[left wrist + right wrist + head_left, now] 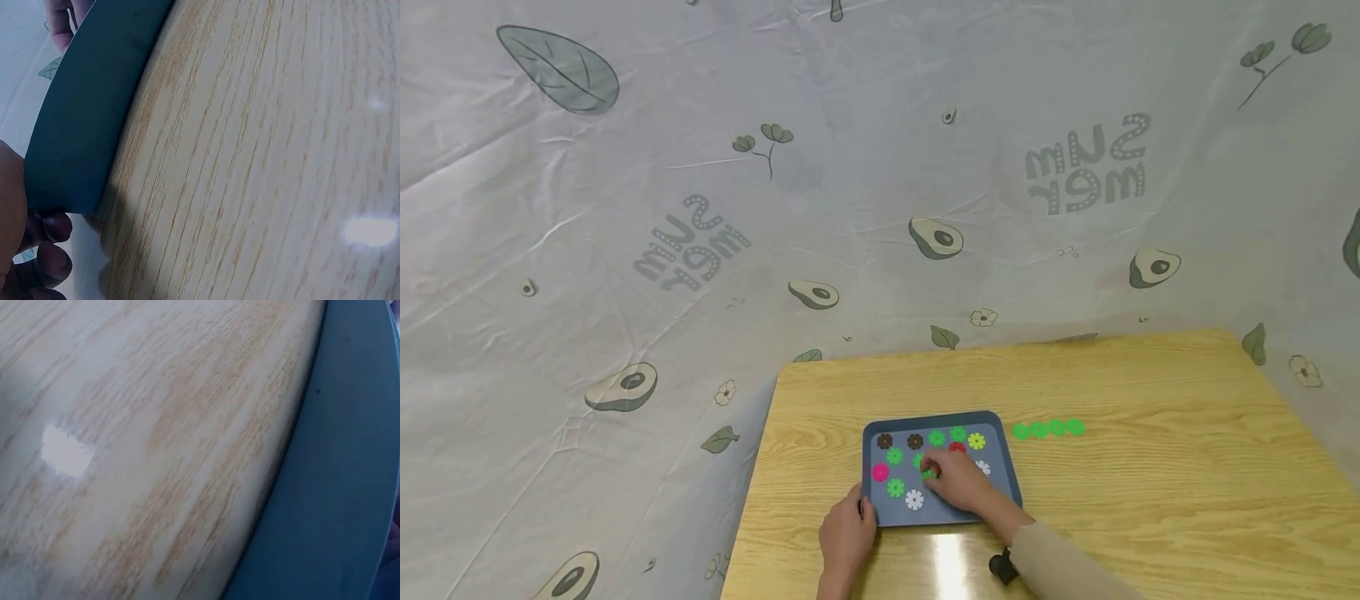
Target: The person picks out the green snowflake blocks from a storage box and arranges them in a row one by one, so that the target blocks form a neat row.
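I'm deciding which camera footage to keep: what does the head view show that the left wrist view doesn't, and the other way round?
Only the head view: the colored discs lying in the tray, the row of four green discs on the table beside it, and the right sleeve.

Only the left wrist view: a close look at the outer face of the tray's wall.

Both: the tray, the wooden table, the left hand at the tray, and part of the right hand.

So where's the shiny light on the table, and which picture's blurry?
Head view: a glare streak on the table, near the tray; left wrist: a bright patch, low right; right wrist: another patch, at left, and this view looks blurriest, its wood grain smeared.
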The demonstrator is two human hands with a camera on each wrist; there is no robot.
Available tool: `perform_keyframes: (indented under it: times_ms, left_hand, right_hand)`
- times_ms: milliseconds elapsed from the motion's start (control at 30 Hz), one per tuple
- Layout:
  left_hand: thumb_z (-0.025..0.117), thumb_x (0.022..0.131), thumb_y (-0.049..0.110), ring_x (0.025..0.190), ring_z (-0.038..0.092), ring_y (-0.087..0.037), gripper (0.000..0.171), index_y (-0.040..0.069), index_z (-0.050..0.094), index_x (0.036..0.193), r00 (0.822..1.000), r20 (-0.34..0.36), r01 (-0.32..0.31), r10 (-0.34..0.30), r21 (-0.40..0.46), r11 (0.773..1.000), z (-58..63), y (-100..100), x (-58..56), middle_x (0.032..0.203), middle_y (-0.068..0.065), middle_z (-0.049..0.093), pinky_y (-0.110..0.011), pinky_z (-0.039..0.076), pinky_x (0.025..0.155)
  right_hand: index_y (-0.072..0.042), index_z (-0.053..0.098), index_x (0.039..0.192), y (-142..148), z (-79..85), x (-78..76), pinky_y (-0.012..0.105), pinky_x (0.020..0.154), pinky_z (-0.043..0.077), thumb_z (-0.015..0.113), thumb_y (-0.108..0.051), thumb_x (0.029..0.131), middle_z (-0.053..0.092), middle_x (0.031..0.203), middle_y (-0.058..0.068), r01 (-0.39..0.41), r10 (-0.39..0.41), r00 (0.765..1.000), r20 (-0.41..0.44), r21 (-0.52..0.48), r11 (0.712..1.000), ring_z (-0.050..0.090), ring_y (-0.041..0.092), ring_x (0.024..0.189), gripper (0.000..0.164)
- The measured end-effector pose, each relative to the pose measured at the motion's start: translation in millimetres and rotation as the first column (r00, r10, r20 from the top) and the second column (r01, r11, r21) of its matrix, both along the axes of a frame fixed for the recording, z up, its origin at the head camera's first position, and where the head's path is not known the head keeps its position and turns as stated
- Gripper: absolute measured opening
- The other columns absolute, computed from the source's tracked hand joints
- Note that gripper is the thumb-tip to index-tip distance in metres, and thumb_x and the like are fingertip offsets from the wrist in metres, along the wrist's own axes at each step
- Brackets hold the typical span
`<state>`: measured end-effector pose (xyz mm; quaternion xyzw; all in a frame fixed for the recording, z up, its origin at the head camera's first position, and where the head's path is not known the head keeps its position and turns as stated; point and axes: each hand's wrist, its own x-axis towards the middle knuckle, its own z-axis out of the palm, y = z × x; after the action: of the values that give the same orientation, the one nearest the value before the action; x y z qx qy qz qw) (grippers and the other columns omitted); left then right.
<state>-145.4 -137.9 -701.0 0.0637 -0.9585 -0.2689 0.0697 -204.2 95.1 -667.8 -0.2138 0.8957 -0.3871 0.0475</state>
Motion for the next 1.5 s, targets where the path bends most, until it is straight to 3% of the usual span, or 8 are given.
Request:
perform_keyframes:
  times_ms: [233,533,833,1167,1500]
  left_hand:
    - [0.068,0.094,0.017,0.071,0.071,-0.022,0.028,0.012,0.077,0.12,1.0,-0.003,-0.004,0.004,-0.007,1.0,1.1,0,1.2,0.092,-0.007,0.077,-0.04,0.048,0.053]
    - [0.067,0.094,0.017,0.07,0.07,-0.02,0.028,0.012,0.077,0.12,1.0,0.006,-0.005,0.005,-0.011,1.0,2.7,1,2.0,0.092,-0.006,0.077,-0.039,0.047,0.053]
    - [0.069,0.094,0.015,0.063,0.062,-0.013,0.028,0.009,0.076,0.12,1.0,0.003,-0.009,0.009,-0.008,1.0,6.6,3,3.6,0.089,-0.006,0.076,-0.038,0.046,0.052]
    - [0.068,0.094,0.015,0.062,0.06,-0.012,0.028,0.008,0.076,0.12,1.0,0.005,-0.005,0.005,-0.006,1.0,8.0,4,2.5,0.09,-0.007,0.077,-0.038,0.046,0.052]
    - [0.066,0.095,0.015,0.055,0.047,-0.011,0.029,0.008,0.075,0.122,0.999,0.03,0.01,-0.01,0.014,1.0,8.0,3,1.5,0.071,0.003,0.066,-0.034,0.038,0.049]
  right_hand:
    - [-0.009,0.073,0.099,7,7.6,-5.0,0.03,0.065,0.046,0.079,-0.007,0.09,0.058,0.079,-0.008,0.091,-0.093,0.995,-0.027,-0.055,0.994,0.051,0.005,0.069,0.011]
    - [-0.007,0.072,0.104,33,26.4,-18.3,0.028,0.064,0.046,0.078,-0.007,0.092,0.06,0.081,-0.008,0.202,-0.203,0.979,0.004,-0.12,0.972,0.053,0.007,0.067,0.014]
    - [-0.004,0.072,0.111,76,36.0,-28.0,0.034,0.072,0.05,0.073,-0.011,0.097,0.065,0.091,0.0,0.335,-0.329,0.942,0.063,-0.151,0.93,0.06,0.014,0.078,0.016]
    - [-0.002,0.069,0.12,134,36.3,-31.9,0.046,0.083,0.052,0.067,-0.015,0.102,0.067,0.103,0.009,0.414,-0.41,0.91,0.057,-0.137,0.9,0.066,0.027,0.094,0.023]
    - [0.004,0.064,0.129,198,20.3,-25.5,0.053,0.081,0.053,0.058,-0.019,0.106,0.066,0.111,0.02,0.481,-0.477,0.876,0.066,-0.099,0.871,0.067,0.04,0.101,0.033]
